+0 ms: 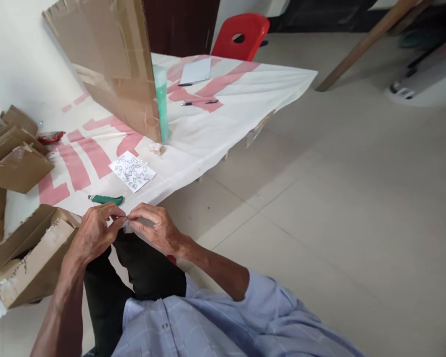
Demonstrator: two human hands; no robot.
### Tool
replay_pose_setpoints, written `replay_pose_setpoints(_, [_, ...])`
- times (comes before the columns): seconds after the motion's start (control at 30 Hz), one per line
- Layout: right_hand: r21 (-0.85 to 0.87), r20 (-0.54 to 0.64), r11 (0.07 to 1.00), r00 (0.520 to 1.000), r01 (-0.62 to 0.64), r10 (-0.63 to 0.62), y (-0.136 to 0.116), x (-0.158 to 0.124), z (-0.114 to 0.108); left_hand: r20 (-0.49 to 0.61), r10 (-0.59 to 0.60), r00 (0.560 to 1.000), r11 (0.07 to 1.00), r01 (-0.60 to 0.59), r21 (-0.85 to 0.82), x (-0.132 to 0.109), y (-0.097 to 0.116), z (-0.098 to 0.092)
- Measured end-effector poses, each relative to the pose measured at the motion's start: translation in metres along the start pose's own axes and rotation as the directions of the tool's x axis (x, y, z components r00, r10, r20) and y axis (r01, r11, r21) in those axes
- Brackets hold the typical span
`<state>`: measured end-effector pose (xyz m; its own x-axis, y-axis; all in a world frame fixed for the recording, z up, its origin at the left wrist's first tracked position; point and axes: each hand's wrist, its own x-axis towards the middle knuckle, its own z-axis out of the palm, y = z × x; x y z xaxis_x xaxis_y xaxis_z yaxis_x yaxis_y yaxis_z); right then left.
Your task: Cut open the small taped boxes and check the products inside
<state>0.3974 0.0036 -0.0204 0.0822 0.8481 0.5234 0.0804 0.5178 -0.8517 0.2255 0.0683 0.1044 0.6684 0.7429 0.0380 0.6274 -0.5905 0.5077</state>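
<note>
Near the green cutter (107, 199), the left hand (98, 228) and the right hand (159, 229) pinch narrowly a small pale piece (127, 227), seemingly for working it finely, so the next move probably calls for steady, delicate pressure.

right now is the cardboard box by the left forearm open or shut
The cardboard box is open: its inside shows from above.
</note>
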Motion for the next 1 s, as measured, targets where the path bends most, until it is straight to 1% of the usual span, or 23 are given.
replay_pose_setpoints(0.1, [0.01,-0.059,0.998,0.996,-0.066,0.066,0.007,-0.005,-0.01,0.052,-0.051,0.997,0.991,0.057,-0.12,0.02,0.008,0.01])
replay_pose_setpoints(0.2, [0.041,-0.096,0.99,0.986,-0.136,0.14,0.01,-0.009,-0.024,0.111,-0.062,0.992,0.984,0.079,-0.162,0.04,0.018,0.02])
replay_pose_setpoints(0.27, [0.071,-0.123,0.985,0.978,-0.16,0.168,0.012,-0.011,-0.033,0.146,-0.051,0.988,0.989,0.071,-0.133,0.053,0.025,0.027])
replay_pose_setpoints(0.43, [0.09,-0.204,0.974,0.953,-0.21,0.225,0.023,-0.013,-0.052,0.185,0.014,0.983,1.0,-0.008,-0.03,0.078,0.033,0.042])
replay_pose_setpoints(0.57, [0.092,-0.252,0.969,0.936,-0.228,0.244,0.03,-0.018,-0.066,0.235,0.012,0.972,1.0,-0.013,0.001,0.095,0.037,0.05])
replay_pose_setpoints(0.63, [0.091,-0.264,0.969,0.932,-0.232,0.248,0.033,-0.019,-0.07,0.239,0.016,0.971,0.999,-0.024,0.034,0.103,0.04,0.055])
replay_pose_setpoints(0.7, [0.068,-0.273,0.97,0.931,-0.232,0.242,0.037,-0.02,-0.073,0.243,0.025,0.97,0.997,-0.041,0.061,0.111,0.044,0.062])
replay_pose_setpoints(0.8, [-0.016,-0.323,0.978,0.927,-0.207,0.191,0.046,-0.02,-0.075,0.269,0.021,0.963,0.996,-0.042,0.076,0.119,0.048,0.072])
replay_pose_setpoints(0.9, [-0.103,-0.369,0.983,0.924,-0.153,0.105,0.055,-0.021,-0.076,0.281,0.013,0.96,0.996,-0.039,0.085,0.125,0.05,0.078])
replay_pose_setpoints(1.0, [-0.173,-0.403,0.981,0.915,-0.091,0.014,0.059,-0.023,-0.078,0.253,0.03,0.967,0.993,-0.057,0.099,0.129,0.049,0.081])
